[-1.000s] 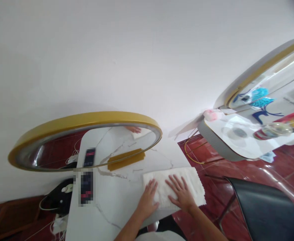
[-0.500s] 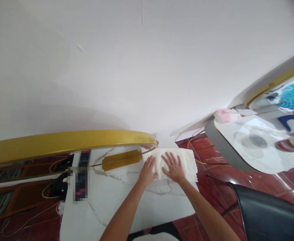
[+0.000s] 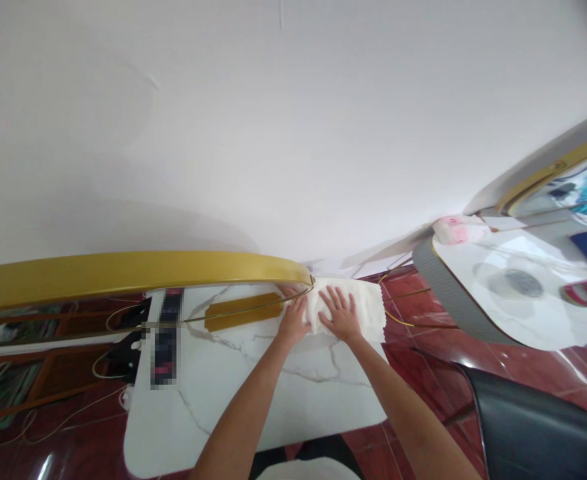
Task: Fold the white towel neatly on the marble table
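Note:
A white cloth (image 3: 371,313) lies spread over the right end of the white marbled table (image 3: 273,393), its scalloped edge hanging at the table's right side. My right hand (image 3: 342,317) presses flat on the cloth with its fingers spread. On the cloth's left edge rests my left hand (image 3: 293,321), palm down and fingers stretched out, close to the end of the gold-framed mirror (image 3: 173,270).
Behind the table rises a white wall (image 3: 293,133). To the right are a second white table (image 3: 493,280) with a pink-and-white packet (image 3: 458,229) and a black chair (image 3: 538,427). A pixelated item (image 3: 166,340) lies left; red tiles (image 3: 408,380) cover the floor.
Both hands and the cloth have shifted slightly back toward the wall. The left hand is now nearer the mirror frame. The camera view has moved a little.

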A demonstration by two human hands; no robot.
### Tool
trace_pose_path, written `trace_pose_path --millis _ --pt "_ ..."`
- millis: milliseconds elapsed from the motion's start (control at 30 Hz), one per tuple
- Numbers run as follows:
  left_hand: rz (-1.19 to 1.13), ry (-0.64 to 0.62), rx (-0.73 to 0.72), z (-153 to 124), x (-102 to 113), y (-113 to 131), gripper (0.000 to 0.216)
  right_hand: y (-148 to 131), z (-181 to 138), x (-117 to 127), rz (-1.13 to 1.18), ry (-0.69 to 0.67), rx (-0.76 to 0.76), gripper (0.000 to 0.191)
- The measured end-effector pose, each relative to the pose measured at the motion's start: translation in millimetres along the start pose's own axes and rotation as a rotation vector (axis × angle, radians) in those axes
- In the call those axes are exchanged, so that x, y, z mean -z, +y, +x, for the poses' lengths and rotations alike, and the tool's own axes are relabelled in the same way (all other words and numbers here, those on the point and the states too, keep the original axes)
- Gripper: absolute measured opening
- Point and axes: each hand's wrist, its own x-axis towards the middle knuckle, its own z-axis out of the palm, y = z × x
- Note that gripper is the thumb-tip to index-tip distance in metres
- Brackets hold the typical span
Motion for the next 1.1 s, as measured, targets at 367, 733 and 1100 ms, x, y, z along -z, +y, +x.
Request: trace_pose_path --millis 367,733,1100 --pt "0.01 -0.003 -0.038 -63.2 -31.9 -1.1 0.085 -27.7 -70.6 -0.9 -0.037 0.008 -0.039 0.062" --pt "-0.065 0.005 -0.087 -157.2 -45.8 -37.1 0.087 -114.8 -142.5 -18.6 -0.041 0.007 -0.119 0.066" --pt "0.059 0.127 -0.093 -303.1 -28.3 -148.6 0.079 -239.5 -173.0 -38.4 0.012 -0.139 0.15 0.068"
